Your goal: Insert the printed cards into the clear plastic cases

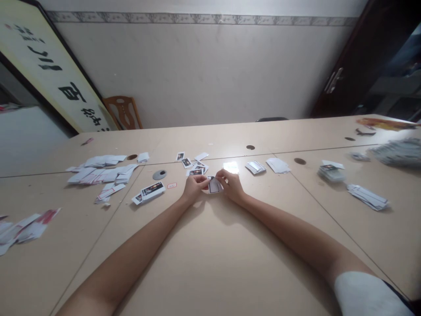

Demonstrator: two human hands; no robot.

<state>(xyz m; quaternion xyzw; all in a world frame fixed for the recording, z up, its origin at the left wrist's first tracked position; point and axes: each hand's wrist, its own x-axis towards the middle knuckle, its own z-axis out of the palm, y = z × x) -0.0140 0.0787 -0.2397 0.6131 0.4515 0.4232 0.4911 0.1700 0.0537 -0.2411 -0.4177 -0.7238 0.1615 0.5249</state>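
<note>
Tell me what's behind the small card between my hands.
Beyond the card, past your left hand, loose picture cards lie on the table. Whatever the card itself covers can't be seen.

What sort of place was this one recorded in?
Probably an office or meeting room: there is a large table made of joined sections, a framed calligraphy panel and a wooden chair near the wall.

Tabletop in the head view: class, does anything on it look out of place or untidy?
The printed cards beyond the left hand look untidy: they lie scattered at different angles, some overlapping. Nothing looks spilled.
</note>
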